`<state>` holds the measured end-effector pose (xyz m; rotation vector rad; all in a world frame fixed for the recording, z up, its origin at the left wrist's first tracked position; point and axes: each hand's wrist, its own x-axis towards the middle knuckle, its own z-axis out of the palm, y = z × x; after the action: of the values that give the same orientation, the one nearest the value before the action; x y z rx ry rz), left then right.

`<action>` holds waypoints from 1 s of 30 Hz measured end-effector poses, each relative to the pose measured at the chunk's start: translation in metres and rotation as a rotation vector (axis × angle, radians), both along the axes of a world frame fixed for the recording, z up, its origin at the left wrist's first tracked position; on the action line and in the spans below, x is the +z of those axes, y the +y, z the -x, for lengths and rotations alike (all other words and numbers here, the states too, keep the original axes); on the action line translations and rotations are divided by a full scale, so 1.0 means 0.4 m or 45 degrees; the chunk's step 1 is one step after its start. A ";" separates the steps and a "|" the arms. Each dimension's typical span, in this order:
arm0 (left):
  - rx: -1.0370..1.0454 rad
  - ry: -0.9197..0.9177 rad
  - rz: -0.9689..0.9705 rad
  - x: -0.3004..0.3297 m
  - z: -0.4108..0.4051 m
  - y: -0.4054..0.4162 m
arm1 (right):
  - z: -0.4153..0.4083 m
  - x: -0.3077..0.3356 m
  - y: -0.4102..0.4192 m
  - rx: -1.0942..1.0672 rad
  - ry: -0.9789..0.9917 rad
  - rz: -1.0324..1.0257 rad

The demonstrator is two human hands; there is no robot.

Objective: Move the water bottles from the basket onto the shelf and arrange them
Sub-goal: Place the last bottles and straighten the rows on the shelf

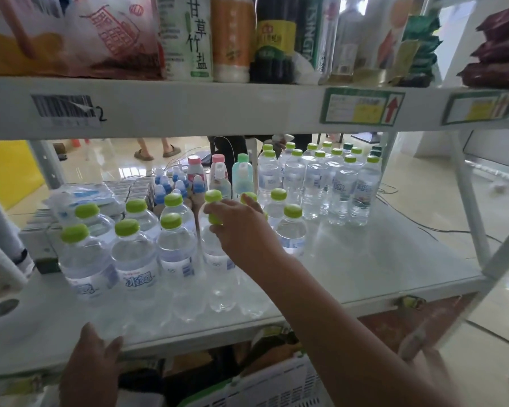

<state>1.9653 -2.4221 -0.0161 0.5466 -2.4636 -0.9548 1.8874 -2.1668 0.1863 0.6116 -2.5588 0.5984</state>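
Observation:
Several clear water bottles with green caps point(130, 254) stand in rows on the white middle shelf point(365, 268). My right hand point(235, 227) reaches in over the shelf and grips the neck and cap of one upright bottle point(215, 251) in the front group. My left hand point(91, 356) rests open on the shelf's front edge, holding nothing. A taller group of green-capped bottles point(335, 186) stands at the back right. The white and green basket point(276, 386) sits below the shelf, partly hidden by my right arm.
The upper shelf point(218, 107) hangs low overhead and carries drinks and snack bags. Small blue-capped and pink-capped bottles point(194, 177) and stacked packets point(86, 198) fill the back left. A white upright post point(470, 201) stands at the right.

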 end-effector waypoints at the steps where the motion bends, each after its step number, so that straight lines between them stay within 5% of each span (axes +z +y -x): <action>1: 0.091 -0.001 0.029 0.005 0.002 0.004 | 0.005 -0.004 -0.001 0.006 0.025 0.011; 13: 0.136 -0.077 0.054 -0.008 0.026 0.026 | 0.005 0.019 0.039 -0.031 0.182 0.028; 21: 0.134 -0.058 0.046 -0.013 0.022 0.030 | 0.017 0.040 0.201 -0.137 -0.088 0.065; 30: 0.139 -0.062 0.031 -0.006 0.020 0.037 | 0.016 0.024 0.192 -0.076 -0.098 -0.030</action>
<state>1.9573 -2.4074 -0.0184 0.6962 -2.4564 -0.8770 1.8812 -2.0899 0.1957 0.5277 -2.6494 0.5834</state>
